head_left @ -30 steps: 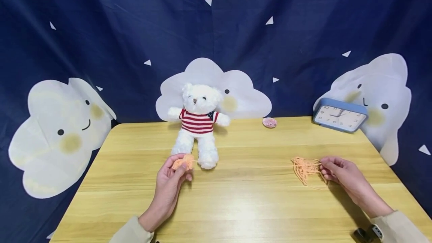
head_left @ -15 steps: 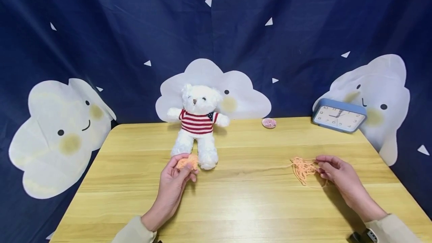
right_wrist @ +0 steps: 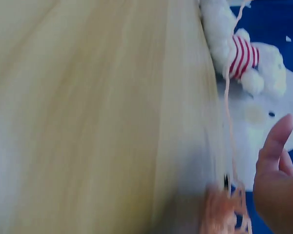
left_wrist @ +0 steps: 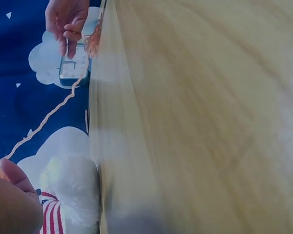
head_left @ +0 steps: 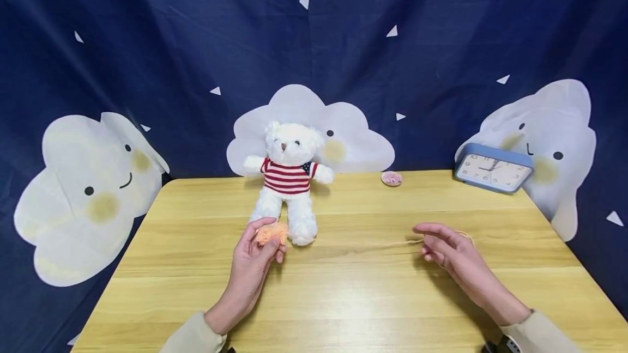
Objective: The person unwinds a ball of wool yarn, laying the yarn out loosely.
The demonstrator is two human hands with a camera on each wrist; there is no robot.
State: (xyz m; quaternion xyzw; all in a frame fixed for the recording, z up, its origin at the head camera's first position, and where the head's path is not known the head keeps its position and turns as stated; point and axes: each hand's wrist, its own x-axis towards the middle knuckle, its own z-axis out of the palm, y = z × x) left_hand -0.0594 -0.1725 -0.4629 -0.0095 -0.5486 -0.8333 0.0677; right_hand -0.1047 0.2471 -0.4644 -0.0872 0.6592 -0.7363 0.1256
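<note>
My left hand [head_left: 247, 268] pinches a small wound bundle of peach-orange yarn [head_left: 272, 231] between thumb and fingers, in front of the teddy bear's feet. From the bundle a strand of yarn [left_wrist: 48, 118] runs across to a loose tangle of the same yarn [right_wrist: 224, 209]. In the head view, my right hand [head_left: 458, 260] hovers over that tangle and hides most of it. Its fingers are loosely bent, and the thumb [right_wrist: 277, 139] stands apart from them in the right wrist view, with nothing gripped. The strand passes close beside this hand.
A white teddy bear [head_left: 287, 178] in a striped sweater sits at the back of the wooden table [head_left: 353, 298]. A small pink round object [head_left: 392, 178] lies near the back edge. A blue clock [head_left: 494, 168] stands at the back right corner, before a dark blue curtain.
My right hand has let go of the tangle's right side and moved left over it, now covering it. My left hand, with the bundle, has shifted slightly right.
</note>
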